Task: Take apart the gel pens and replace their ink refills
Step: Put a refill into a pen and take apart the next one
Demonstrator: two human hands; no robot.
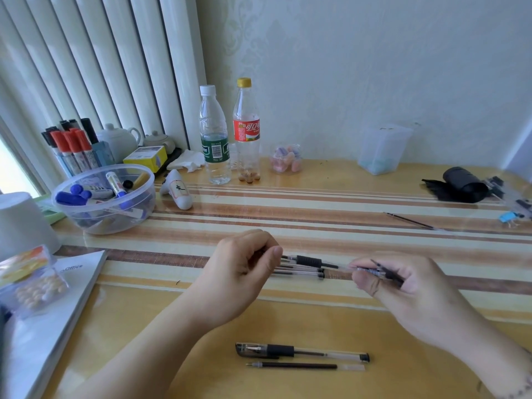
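Observation:
My left hand is closed around the ends of a bundle of clear gel pens with black grips, held just above the striped table. My right hand pinches a clear pen barrel and also holds a black pen part between its fingers. The barrel's tip points toward the bundle. Near the table's front edge lies a capped gel pen, and a loose ink refill lies parallel just below it. Another thin refill lies far right on the table.
A plastic bowl of markers stands at the left, with a marker holder behind it. Two bottles stand at the back centre, beside a small jar and a clear box. A book lies front left, a black roll far right.

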